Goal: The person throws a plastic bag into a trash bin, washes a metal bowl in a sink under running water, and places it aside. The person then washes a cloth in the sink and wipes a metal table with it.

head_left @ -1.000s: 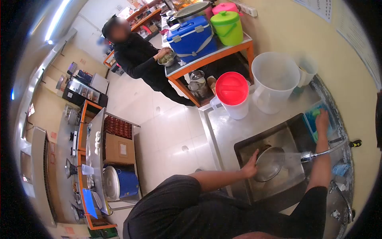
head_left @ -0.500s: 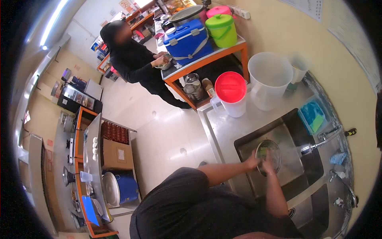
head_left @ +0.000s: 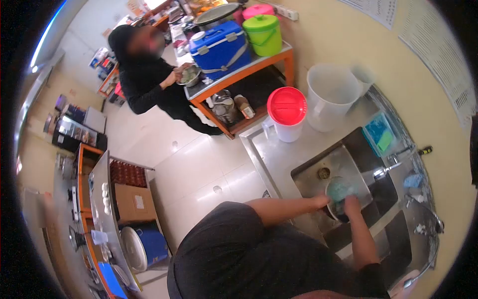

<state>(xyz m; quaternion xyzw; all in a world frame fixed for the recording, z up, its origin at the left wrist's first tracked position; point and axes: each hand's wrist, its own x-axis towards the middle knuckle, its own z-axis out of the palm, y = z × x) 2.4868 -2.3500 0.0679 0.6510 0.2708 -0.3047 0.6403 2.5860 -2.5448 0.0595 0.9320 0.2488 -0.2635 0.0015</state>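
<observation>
Over the sink basin (head_left: 366,164), a round bowl (head_left: 339,215) is tilted away from me between my hands. At its far side shows a pale green, see-through patch, perhaps water; blur hides exactly what it is. My left hand (head_left: 321,202) grips the bowl's left side, fingers partly hidden. On the opposite side, my right hand (head_left: 352,204) is closed at the rim, slightly blurred. A round drain strainer (head_left: 324,173) shows in the basin floor beyond the bowl. The spray tap (head_left: 382,172) points toward the basin from the right.
A white jug with a red lid (head_left: 287,114) and a large translucent bucket (head_left: 332,97) stand beyond the sink. A blue tub with a green sponge (head_left: 381,134) sits at its edge. Another person (head_left: 149,74) holds a metal bowl (head_left: 190,75) near a blue cooler (head_left: 221,50).
The bowl has tipped and moved slightly toward me. My right hand has gone from inside the bowl to its right rim. The drain strainer has come into view.
</observation>
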